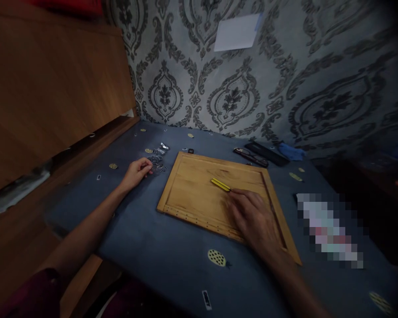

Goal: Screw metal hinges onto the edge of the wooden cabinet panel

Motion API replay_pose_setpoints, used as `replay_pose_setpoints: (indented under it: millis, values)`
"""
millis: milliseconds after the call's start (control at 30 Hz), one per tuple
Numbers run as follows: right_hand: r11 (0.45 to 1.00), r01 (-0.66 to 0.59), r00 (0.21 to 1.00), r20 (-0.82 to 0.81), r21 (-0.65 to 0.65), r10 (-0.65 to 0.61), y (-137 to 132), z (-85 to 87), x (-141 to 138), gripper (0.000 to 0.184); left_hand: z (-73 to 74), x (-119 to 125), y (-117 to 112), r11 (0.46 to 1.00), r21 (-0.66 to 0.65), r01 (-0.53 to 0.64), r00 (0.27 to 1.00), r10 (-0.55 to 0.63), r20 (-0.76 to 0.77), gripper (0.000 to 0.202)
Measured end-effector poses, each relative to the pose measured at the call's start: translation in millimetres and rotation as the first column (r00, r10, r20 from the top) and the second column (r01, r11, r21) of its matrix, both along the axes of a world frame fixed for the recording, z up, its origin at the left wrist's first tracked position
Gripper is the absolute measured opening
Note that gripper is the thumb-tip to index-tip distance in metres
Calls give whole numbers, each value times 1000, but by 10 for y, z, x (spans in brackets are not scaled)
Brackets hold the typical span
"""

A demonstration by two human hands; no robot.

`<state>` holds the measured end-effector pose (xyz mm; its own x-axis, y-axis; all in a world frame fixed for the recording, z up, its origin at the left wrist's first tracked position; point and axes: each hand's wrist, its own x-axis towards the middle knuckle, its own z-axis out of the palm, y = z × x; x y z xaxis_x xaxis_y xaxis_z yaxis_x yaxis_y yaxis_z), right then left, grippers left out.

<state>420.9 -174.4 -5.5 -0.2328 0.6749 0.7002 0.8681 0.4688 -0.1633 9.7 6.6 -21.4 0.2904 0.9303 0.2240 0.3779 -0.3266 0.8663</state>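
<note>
My right hand (252, 216) is over the right half of a wooden tray-like board (195, 194) with a raised rim and a row of small holes along its near edge. Its fingers are closed on the near end of a slim yellow tool (220, 184) with two long parallel arms, perhaps pliers or tweezers. Left of the board, my left hand (136, 173) has its fingertips pinched together beside small clear packets and metal bits (157, 158). Anything between those fingertips is too small to make out.
Behind the board's right corner lie eyeglasses (250, 155), a long black case (267, 153) and a blue cloth (292, 152). A blurred-out flat item (330, 232) lies to the right. A wooden cabinet (56, 84) borders the left side, and a patterned wall (185, 79) the back.
</note>
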Motion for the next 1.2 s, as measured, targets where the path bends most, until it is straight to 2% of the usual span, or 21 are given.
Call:
replay_pose_setpoints:
  millis: [200,467,633,733,833,1067,1200]
  values:
    - [997,-62,998,-29,-40,61,-55,51,-107,17,36,13,5,998,-59,24,996,-19,89,29]
    - [984,-135,988,-97,-121,123,-41,33,-260,21,36,19,27,994,-102,-25,986,41,159,30]
    - [977,-171,978,-144,-124,153,-49,84,-305,19,114,27,-32,991,-130,-13,977,40,209,28]
    - [972,-186,970,-186,-141,159,-71,124,-401,18,202,106,-131,987,-155,35,966,7,259,25]
    - [960,-205,959,-237,-192,157,-96,173,-566,20,298,277,-292,971,-201,132,947,-64,315,23]
    - [927,-248,928,-342,-282,144,34,321,-1075,42,433,708,-724,856,-339,391,870,-224,440,38]
    - [903,-287,928,-328,-319,179,280,400,-1344,28,412,708,-757,837,-354,417,835,-200,512,41]
